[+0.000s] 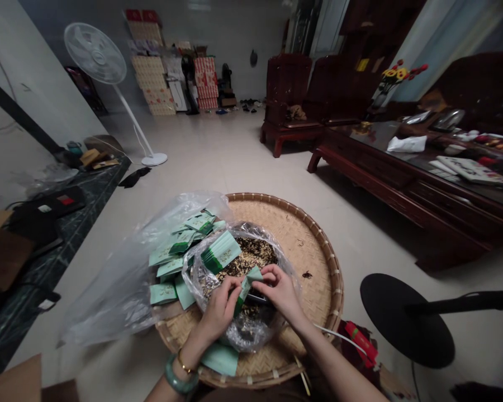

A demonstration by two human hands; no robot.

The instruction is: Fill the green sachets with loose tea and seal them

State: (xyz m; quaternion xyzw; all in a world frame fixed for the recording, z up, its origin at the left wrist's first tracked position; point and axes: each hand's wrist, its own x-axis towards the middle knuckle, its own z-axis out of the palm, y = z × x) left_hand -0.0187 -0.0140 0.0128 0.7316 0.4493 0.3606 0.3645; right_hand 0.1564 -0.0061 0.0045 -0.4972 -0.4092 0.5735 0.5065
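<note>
And here's the green packet (246, 285), right between the two hands, over the dried mix (255, 254) in its plastic bag (251, 340)! Left hand (219, 308) pinches its left side, right hand (281, 291) its upper right; both touch, so neither is nearer. Its long axis slants, pale end pointing away and right, dark end near and left.

From my view, the plastic bag (262, 231) sits in the tray (331, 262); packets (171, 251) lie left of it.
</note>
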